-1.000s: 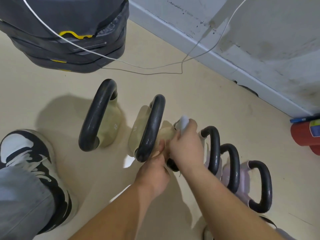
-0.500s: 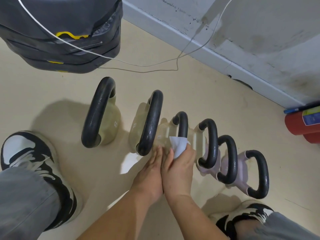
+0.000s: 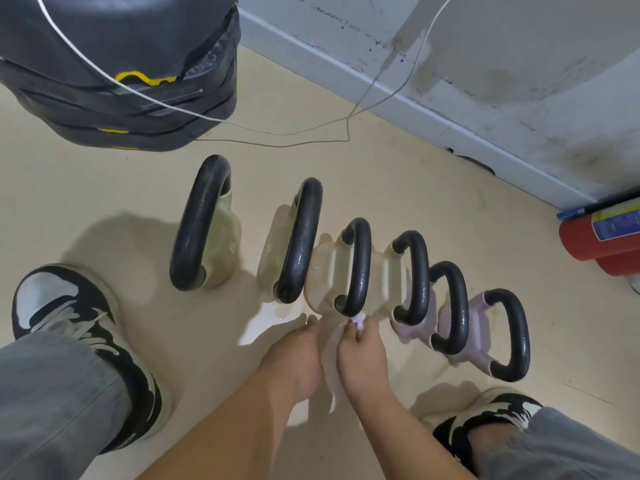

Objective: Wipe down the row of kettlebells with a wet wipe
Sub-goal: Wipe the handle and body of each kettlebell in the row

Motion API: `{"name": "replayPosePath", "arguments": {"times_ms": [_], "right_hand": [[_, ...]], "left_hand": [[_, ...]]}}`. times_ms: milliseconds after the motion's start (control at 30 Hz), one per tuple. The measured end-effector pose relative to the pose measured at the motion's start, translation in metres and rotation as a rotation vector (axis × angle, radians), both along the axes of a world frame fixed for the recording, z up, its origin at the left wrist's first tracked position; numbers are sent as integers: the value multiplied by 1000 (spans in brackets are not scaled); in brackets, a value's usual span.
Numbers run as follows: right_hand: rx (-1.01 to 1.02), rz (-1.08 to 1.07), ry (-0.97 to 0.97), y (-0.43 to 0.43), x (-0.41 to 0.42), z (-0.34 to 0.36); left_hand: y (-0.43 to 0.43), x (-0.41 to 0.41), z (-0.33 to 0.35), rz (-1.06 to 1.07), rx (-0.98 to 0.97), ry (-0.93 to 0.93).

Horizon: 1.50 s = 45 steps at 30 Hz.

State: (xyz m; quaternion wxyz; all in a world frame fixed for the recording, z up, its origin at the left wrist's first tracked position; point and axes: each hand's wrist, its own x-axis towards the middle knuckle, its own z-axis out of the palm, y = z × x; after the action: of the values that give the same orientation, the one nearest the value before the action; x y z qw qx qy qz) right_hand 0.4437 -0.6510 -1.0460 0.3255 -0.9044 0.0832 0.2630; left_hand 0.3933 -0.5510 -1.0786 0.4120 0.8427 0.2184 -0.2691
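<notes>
Head view: a person is crouching over a row of six kettlebells (image 3: 358, 268) standing on a pale floor (image 3: 398, 188), their black handles arching side by side from the largest at the left to the smallest at the right.

Going left to right, a black-and-white sneaker (image 3: 69, 327) is planted beside the first, olive kettlebell (image 3: 207, 226); the second olive kettlebell (image 3: 294, 240) is standing just beside the cream third kettlebell (image 3: 346, 268), the one in hand.

The left hand (image 3: 294, 358) is resting with its fingers (image 3: 310, 322) curled loosely at the near foot of that third bell, holding nothing that can be made out. The right hand (image 3: 363, 355) is pinching a crumpled white wet wipe (image 3: 358, 322) tightly against the near end of its handle. That handle is running away from the hands, so a stroke along it would probably travel away from the body, and the right hand is the nearer.

Rightward, three bells appear to be waiting: another cream one (image 3: 412, 278) and two lilac ones (image 3: 450, 306), packed close. Gaps there look tight for fingers.

The floor around is bare, with a white cable (image 3: 277, 131) trailing beyond, stacked black weight plates (image 3: 117, 71) at upper left, a scuffed wall (image 3: 485, 64) behind and a red fire extinguisher (image 3: 602, 237) at far right.
</notes>
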Motion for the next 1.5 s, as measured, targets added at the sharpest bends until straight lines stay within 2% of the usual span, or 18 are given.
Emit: {"name": "replayPosePath", "arguments": {"times_ms": [33,100,167,233,300,367,533,633,733,867,933,1033,1100,1167,1300,1500], "right_hand": [[64,-73,-54,0,3,8],[156,-88,-200,4,9,28],[251,-110,-248,17,25,44],[309,-190,-138,34,42,54],[382,-324,109,50,51,66],[364,-319,194,56,46,67],[263,-126,-97,44,3,39],[172,-71,-155,37,-19,25],[126,-28,-97,27,-24,19],[90,91,86,7,-24,21],[105,-4,70,3,-20,28],[153,-179,-80,9,-2,44],[217,-99,-176,19,13,53],[222,93,-313,30,29,57],[-25,561,-373,39,45,50],[-322,862,-572,15,22,26]], "left_hand": [[0,2,2,10,22,8],[0,6,4,42,-9,6],[0,10,7,81,-54,4],[0,10,6,133,-76,-12],[0,8,5,145,-82,-7],[2,4,3,127,-74,18],[6,5,-7,64,-113,51],[5,4,-5,162,-176,9],[5,3,-6,168,-158,9],[8,0,-7,125,-89,24],[10,2,-5,120,-84,25],[13,4,-1,129,-60,28],[14,1,-3,126,-45,18],[14,-1,-7,130,-47,20],[14,-2,-6,143,-79,27],[15,2,-9,160,-76,5]]}}
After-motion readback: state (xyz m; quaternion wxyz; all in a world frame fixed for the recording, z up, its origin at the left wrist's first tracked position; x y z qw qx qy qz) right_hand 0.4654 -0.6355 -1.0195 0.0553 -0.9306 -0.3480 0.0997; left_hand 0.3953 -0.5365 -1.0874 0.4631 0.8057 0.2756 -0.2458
